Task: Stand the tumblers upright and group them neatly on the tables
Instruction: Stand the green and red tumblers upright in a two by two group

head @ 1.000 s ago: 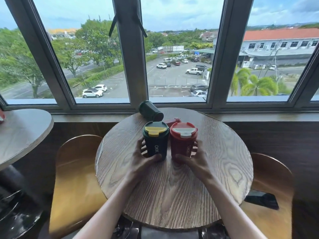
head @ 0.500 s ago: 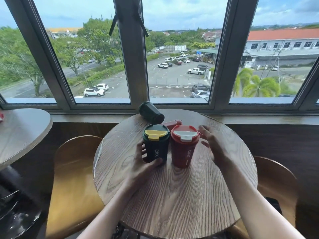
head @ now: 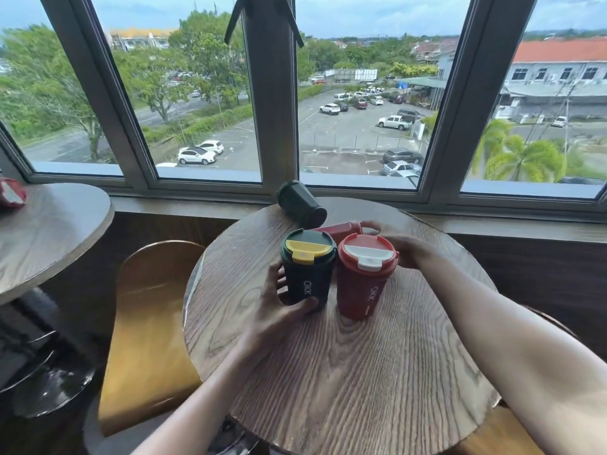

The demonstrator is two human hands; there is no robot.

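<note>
Four tumblers sit on the round wooden desk by the window. Two stand upright and touching near the middle: a dark green tumbler with a yellow lid on the left, and a red tumbler with a white lid flap on the right, both printed "OKK". Behind them a second red tumbler lies on its side, mostly hidden by the upright pair. Farther back, at the desk's far edge near the window sill, a second green tumbler lies tipped over with its base towards the window.

The left hand has its grip wrapped around the lower part of the upright green tumbler, thumb across the front and fingers at its left side. The right hand reaches behind the upright red tumbler, fingertips at the end of the lying red one; whether that grip has closed on it cannot be told, since the upright tumbler blocks the view.

A second round desk stands to the left, well apart, with a red object at its far edge, cut off by the frame. Wooden stools stand beside the main desk.
</note>
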